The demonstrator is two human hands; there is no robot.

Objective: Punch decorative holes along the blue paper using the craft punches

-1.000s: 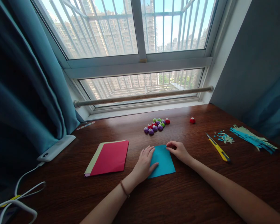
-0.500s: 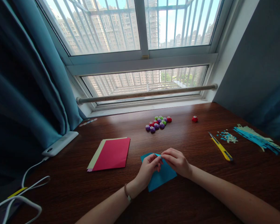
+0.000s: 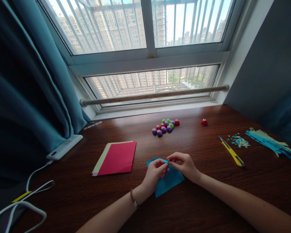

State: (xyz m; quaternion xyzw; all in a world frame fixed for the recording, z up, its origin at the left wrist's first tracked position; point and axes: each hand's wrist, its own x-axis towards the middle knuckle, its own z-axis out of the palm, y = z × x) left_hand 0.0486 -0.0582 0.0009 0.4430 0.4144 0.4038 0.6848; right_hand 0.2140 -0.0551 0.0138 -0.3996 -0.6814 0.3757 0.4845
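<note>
A sheet of blue paper [image 3: 169, 183] lies at a slant on the brown table, its far edge raised a little between my hands. My left hand [image 3: 157, 171] is closed in a pinch on that far edge, over the sheet's left part. From the right, my right hand [image 3: 183, 165] pinches at the same edge, its thumb and forefinger meeting the left fingertips. The exact point of contact is small and partly covered by the fingers. To the left lies a stack of coloured paper [image 3: 118, 158], red on top with pale green and a bit of lilac showing beneath.
Several red, purple and green knobs [image 3: 163, 128] cluster behind my hands, and one red knob [image 3: 204, 122] stands apart. At right lie a yellow utility knife [image 3: 232, 152], paper bits [image 3: 241, 141] and paper strips [image 3: 269, 142]. A white power strip [image 3: 65, 147] with cables sits left.
My right forefinger has lifted and bent slightly at the paper's edge. My left hand holds nearly the same pose. The whole view has shifted a little.
</note>
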